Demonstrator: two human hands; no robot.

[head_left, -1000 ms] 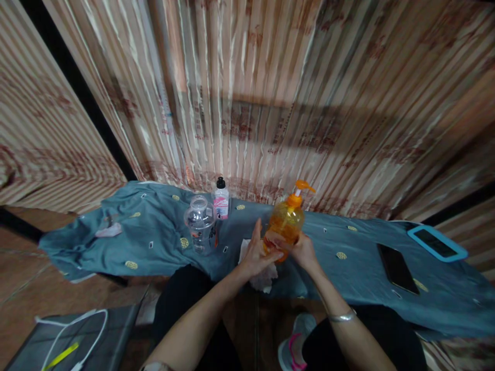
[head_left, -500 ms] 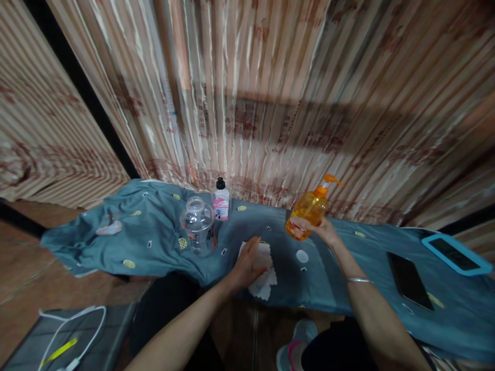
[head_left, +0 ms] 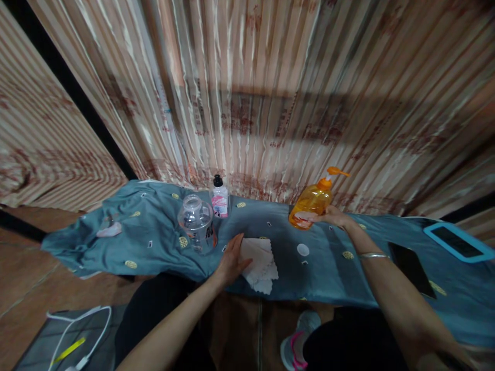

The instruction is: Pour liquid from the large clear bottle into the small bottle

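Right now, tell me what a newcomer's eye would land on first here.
Probably the bright orange pump bottle, tilted in the right hand, right of centre. Next might be the pale cloth near the front edge of the teal cover, with the left hand at its left side. The striped curtain fills the background.

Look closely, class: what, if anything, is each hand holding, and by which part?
The right hand holds the pump bottle by its lower body. The left hand is open at the cloth, with no visible grip.
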